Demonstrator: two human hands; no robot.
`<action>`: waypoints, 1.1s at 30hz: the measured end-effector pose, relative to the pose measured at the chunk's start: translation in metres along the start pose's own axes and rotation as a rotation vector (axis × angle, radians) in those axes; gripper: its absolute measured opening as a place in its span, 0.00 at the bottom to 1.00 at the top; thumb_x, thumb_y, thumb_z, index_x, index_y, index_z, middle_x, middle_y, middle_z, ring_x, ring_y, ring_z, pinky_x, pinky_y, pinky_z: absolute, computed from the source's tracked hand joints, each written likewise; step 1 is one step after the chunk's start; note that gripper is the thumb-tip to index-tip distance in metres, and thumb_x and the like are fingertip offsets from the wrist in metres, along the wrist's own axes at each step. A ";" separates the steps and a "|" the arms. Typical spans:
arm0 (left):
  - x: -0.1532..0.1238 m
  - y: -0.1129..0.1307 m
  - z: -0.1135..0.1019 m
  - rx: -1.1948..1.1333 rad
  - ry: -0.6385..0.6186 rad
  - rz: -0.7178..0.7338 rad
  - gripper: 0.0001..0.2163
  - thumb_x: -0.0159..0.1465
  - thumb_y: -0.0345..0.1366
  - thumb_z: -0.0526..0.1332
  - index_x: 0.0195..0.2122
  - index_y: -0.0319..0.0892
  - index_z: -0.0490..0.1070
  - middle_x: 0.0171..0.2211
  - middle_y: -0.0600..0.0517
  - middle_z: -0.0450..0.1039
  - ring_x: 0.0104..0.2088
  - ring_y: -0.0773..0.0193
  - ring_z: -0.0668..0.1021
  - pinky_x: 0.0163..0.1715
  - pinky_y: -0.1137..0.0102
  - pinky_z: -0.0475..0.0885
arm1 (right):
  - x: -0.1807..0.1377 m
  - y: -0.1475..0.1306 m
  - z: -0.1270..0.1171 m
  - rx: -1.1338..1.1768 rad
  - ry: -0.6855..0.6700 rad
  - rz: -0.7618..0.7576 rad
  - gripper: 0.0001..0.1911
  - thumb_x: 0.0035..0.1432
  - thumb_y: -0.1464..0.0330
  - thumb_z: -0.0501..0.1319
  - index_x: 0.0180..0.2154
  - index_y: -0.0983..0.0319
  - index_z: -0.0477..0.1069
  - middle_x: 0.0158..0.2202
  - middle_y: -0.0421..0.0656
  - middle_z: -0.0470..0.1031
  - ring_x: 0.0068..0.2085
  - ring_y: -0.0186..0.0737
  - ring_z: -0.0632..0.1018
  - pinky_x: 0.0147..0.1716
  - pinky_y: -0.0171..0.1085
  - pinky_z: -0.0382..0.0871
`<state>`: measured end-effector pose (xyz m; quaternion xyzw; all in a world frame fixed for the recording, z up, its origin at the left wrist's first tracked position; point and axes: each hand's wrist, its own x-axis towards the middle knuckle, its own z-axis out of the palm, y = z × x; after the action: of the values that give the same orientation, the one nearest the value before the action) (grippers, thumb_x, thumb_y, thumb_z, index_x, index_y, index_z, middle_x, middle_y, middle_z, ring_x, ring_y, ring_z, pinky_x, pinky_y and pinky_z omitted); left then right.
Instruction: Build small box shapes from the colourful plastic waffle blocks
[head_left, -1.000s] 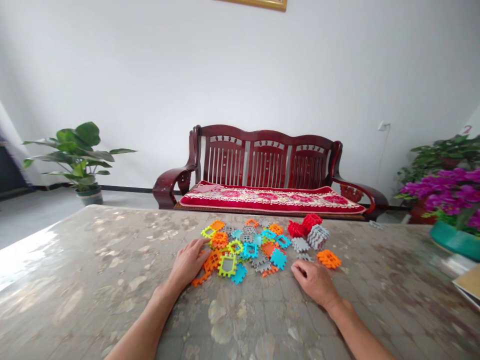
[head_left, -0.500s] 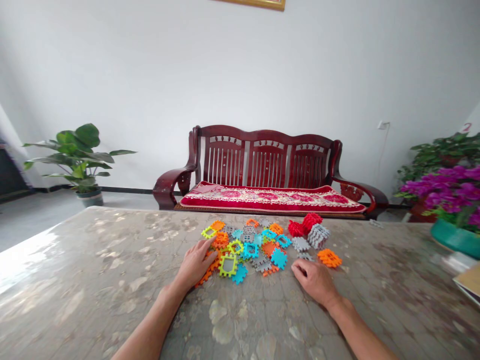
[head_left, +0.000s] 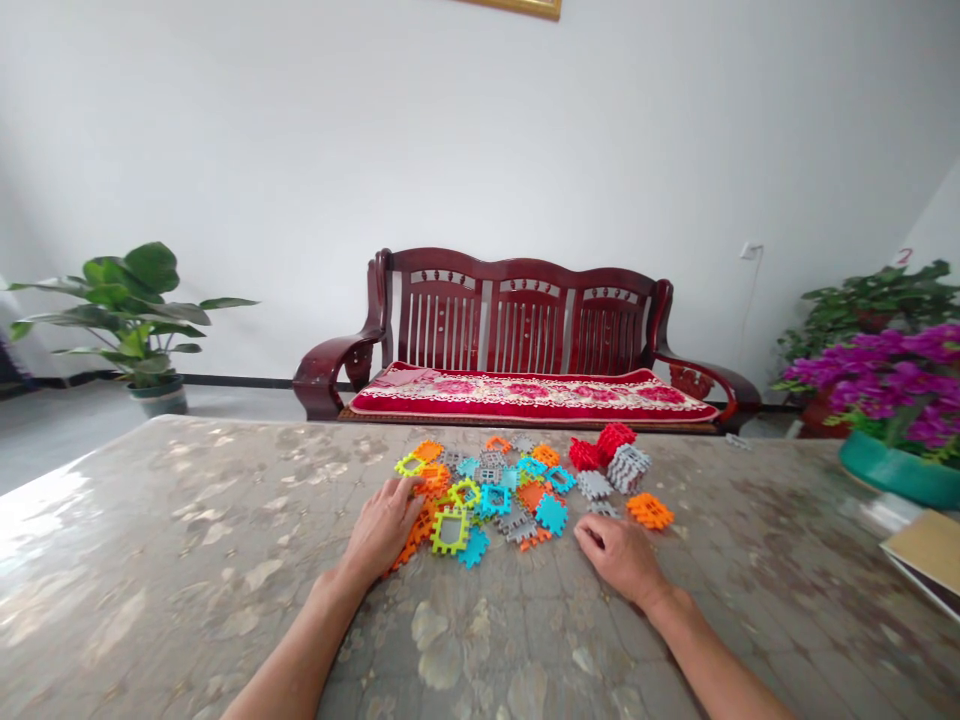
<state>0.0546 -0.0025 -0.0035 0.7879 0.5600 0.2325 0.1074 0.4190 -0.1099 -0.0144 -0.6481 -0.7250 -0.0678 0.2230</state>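
Note:
A pile of toothed plastic interlocking tiles lies mid-table, with a lime green frame tile (head_left: 450, 530), a blue tile (head_left: 552, 514) and a grey tile (head_left: 516, 521) among them. At the pile's left edge, my left hand (head_left: 382, 525) rests with fingers apart, its fingertips against orange tiles (head_left: 420, 525). My right hand (head_left: 621, 555) lies on the table right of the pile, loosely curled, with nothing visible in it. Beyond it are an orange tile stack (head_left: 650, 511), a grey tile stack (head_left: 628, 469) and red tile stacks (head_left: 615, 443).
A patterned cloth covers the table (head_left: 247, 560). Purple flowers in a teal pot (head_left: 896, 470) and a brown-covered book (head_left: 926, 545) stand at the right. Past the far edge is a wooden bench (head_left: 525, 290), with a potted plant (head_left: 142, 310) on the left.
The view has turned slightly, shifting everything a little to the left. My left fingers have drawn in slightly at the orange tiles. My right hand stays curled.

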 end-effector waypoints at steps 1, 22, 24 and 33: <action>0.000 -0.001 -0.001 -0.013 0.006 0.001 0.16 0.68 0.42 0.46 0.48 0.45 0.69 0.47 0.47 0.72 0.49 0.58 0.75 0.52 0.64 0.66 | 0.000 0.000 0.000 0.006 0.000 -0.001 0.14 0.63 0.64 0.53 0.29 0.57 0.74 0.26 0.39 0.79 0.28 0.37 0.77 0.29 0.34 0.59; 0.000 -0.002 -0.006 -0.071 -0.006 -0.018 0.08 0.62 0.37 0.53 0.32 0.46 0.71 0.37 0.52 0.76 0.41 0.61 0.75 0.44 0.69 0.65 | -0.001 0.001 -0.002 0.057 -0.037 0.050 0.16 0.64 0.62 0.52 0.30 0.57 0.75 0.28 0.40 0.79 0.31 0.39 0.78 0.31 0.35 0.60; 0.000 -0.003 -0.005 -0.097 0.007 -0.016 0.09 0.62 0.37 0.53 0.34 0.46 0.73 0.39 0.52 0.77 0.42 0.61 0.76 0.46 0.69 0.66 | -0.001 0.001 -0.002 0.059 -0.036 0.047 0.16 0.64 0.62 0.52 0.30 0.57 0.75 0.28 0.40 0.79 0.31 0.39 0.78 0.31 0.35 0.60; 0.004 -0.011 0.001 -0.148 0.021 -0.005 0.13 0.62 0.37 0.53 0.40 0.48 0.77 0.43 0.52 0.79 0.45 0.60 0.78 0.50 0.67 0.68 | -0.001 0.000 -0.003 0.058 -0.030 0.043 0.15 0.64 0.63 0.52 0.30 0.57 0.74 0.28 0.40 0.79 0.30 0.39 0.78 0.31 0.34 0.60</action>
<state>0.0465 0.0050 -0.0083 0.7739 0.5443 0.2814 0.1600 0.4202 -0.1116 -0.0118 -0.6577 -0.7159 -0.0324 0.2322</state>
